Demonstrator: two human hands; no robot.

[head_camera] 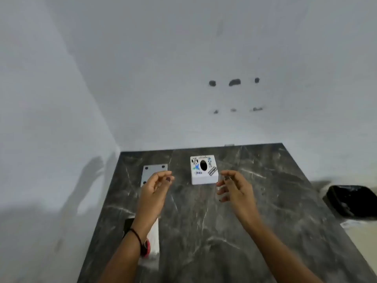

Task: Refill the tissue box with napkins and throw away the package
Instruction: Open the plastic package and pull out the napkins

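Observation:
A small white tissue box (204, 170) with printed logos and a dark oval slot on top stands toward the back of the dark marble table (204, 231). My left hand (155, 190) hovers in front and to the left of the box, fingers curled loosely, holding nothing. To the front right of the box my right hand (234, 186) hangs with its fingers apart, close to the box's right corner but not touching it. A white napkin package (154, 240) lies under my left forearm, partly hidden. A flat white panel (151, 170) lies left of the box.
A black-lined bin (350, 201) sits on the floor to the right of the table. White walls close off the back and the left side. A dark object (129, 224) lies by my left wrist at the table's left edge.

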